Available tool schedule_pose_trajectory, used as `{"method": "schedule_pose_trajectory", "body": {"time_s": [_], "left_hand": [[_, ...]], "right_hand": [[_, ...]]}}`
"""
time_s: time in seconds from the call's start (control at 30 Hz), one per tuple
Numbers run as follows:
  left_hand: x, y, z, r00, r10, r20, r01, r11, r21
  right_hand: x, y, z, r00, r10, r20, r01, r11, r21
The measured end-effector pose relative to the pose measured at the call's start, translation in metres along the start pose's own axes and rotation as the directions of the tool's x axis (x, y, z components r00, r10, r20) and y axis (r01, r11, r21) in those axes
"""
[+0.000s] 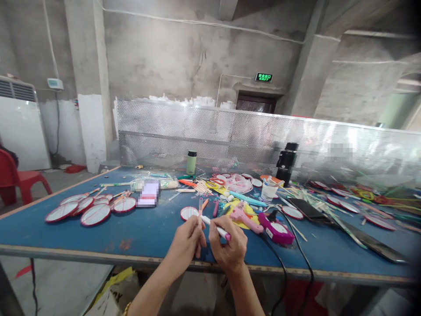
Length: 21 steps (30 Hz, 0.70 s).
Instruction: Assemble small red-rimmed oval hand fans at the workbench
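Note:
My left hand (pixel 188 239) is closed round a flat craft stick (pixel 200 207), which stands up between thumb and fingers. In my right hand (pixel 229 244) is a white marker pen (pixel 219 227) with a purple end. Its tip points left and lies close to the stick; whether they touch I cannot tell. Just behind my hands lies a round white disc with a red rim (pixel 189 213). A pink glue gun (pixel 246 218) rests on a yellow piece right of my right hand, beside a purple box (pixel 276 230).
Several red-rimmed discs (pixel 95 214) lie at left, near a phone (pixel 148 193). Farther back stand a green bottle (pixel 191 163), a white cup (pixel 269 191) and a black flask (pixel 287 164). Black cables (pixel 301 252) hang over the front edge. A perforated metal screen (pixel 204 123) closes the back.

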<state>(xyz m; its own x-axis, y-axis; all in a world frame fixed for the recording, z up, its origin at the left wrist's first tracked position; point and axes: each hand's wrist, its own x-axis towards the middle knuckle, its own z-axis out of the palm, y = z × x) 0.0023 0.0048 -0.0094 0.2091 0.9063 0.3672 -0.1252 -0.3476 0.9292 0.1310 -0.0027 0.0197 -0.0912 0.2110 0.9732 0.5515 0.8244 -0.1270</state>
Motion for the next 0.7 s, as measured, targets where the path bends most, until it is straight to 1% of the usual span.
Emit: {"method": "schedule_pose_trajectory", "body": {"time_s": [0.1,0.23,0.37,0.5,0.63,0.7], "left_hand": [[-0.0018,0.0018,0.0002,1.000,-0.005,0.000,0.005,1.000,0.013],[-0.0023,0.0041,0.0006,1.000,-0.009,-0.004,0.009,1.000,0.012],[-0.0013,0.0076,0.0017,1.000,-0.009,-0.010,0.009,1.000,0.018],[-0.0011,0.0097,0.0023,1.000,-0.010,-0.017,0.010,1.000,0.022],[-0.0017,0.0092,0.0016,1.000,-0.022,-0.016,0.022,1.000,0.022],[-0.0021,0.0092,0.0013,1.000,-0.021,-0.015,0.022,0.999,0.024]], "right_hand": [[0.0002,-0.0001,-0.0002,1.000,0.005,-0.023,-0.005,1.000,0.005],[0.0007,-0.0004,-0.0004,1.000,-0.001,0.010,0.001,1.000,0.001],[0.0007,-0.0004,-0.0002,1.000,-0.005,-0.010,0.005,1.000,0.003],[0.0000,-0.0002,0.0003,1.000,-0.009,0.015,0.009,1.000,0.004],[-0.0002,-0.0004,0.0000,1.000,-0.002,-0.025,0.003,1.000,0.010],[0.0001,-0.0006,-0.0002,1.000,-0.001,-0.016,0.001,1.000,0.009]]}}
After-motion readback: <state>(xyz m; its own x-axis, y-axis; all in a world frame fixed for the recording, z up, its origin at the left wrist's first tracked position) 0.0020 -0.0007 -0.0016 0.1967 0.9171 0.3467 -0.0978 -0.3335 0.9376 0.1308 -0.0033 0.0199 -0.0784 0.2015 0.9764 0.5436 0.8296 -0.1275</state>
